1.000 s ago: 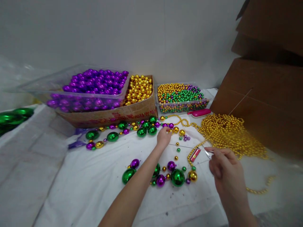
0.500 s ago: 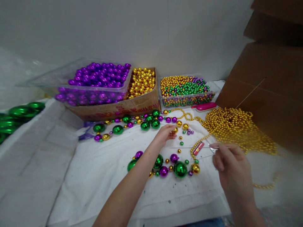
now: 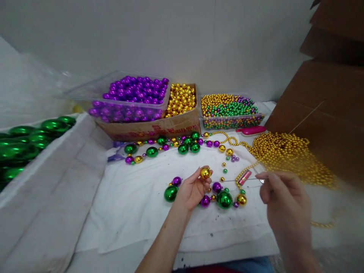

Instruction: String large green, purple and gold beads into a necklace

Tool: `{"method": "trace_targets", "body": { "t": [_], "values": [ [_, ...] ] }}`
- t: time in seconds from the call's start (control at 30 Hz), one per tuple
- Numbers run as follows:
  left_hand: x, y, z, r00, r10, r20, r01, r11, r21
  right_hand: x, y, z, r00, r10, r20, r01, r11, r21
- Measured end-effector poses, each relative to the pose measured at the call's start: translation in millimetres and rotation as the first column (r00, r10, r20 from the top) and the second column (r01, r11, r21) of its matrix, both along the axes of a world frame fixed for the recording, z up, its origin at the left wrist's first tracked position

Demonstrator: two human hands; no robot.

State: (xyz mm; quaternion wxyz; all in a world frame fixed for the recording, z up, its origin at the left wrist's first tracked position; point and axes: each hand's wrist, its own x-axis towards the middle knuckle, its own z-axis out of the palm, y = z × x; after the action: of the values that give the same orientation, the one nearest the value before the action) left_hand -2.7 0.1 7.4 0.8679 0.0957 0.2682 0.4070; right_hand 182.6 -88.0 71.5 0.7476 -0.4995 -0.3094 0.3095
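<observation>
My left hand (image 3: 193, 187) pinches a gold bead (image 3: 205, 173) between thumb and fingertips, lifted just above the white cloth (image 3: 127, 204). My right hand (image 3: 281, 201) is closed on a thin needle (image 3: 241, 180) that points left toward the gold bead. Under both hands lies a part-strung strand of green, purple and gold beads (image 3: 224, 199). A second, longer strand (image 3: 170, 146) lies across the cloth farther back. A few loose small beads (image 3: 227, 167) are scattered between the strands.
Along the back wall stand a clear tub of purple beads (image 3: 133, 96), a cardboard box of gold beads (image 3: 182, 100) and a tub of small mixed beads (image 3: 230, 110). A heap of gold bead chain (image 3: 287, 155), a pink tool (image 3: 251, 131), green balls (image 3: 25, 140) at left, cardboard boxes (image 3: 327, 106) at right.
My left hand picked a gold bead from near the far strand and drew it back toward me, now holding it up near the needle tip. The right hand stayed nearly still.
</observation>
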Motion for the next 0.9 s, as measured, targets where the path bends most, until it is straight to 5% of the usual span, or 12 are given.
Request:
{"method": "trace_targets", "body": {
  "t": [0.23,0.4,0.67,0.9],
  "values": [
    [-5,-16,1.2,0.999,0.048,0.016,-0.047,0.999,-0.022,-12,-2,2.7,1.000,-0.010,0.006,0.010,1.000,0.022],
    [-6,-21,3.7,0.997,0.067,0.044,-0.066,0.997,-0.040,-19,-9,8.2,0.983,-0.078,0.166,0.076,0.997,0.019],
    [3,-19,10.5,0.971,0.237,0.042,-0.224,0.955,-0.197,-32,-31,10.0,0.826,-0.127,0.549,0.106,0.992,0.070],
    [8,-21,14.9,0.950,0.313,-0.004,-0.305,0.925,-0.226,-34,-37,8.7,0.730,-0.138,0.670,0.065,0.989,0.132]
  ]
}}
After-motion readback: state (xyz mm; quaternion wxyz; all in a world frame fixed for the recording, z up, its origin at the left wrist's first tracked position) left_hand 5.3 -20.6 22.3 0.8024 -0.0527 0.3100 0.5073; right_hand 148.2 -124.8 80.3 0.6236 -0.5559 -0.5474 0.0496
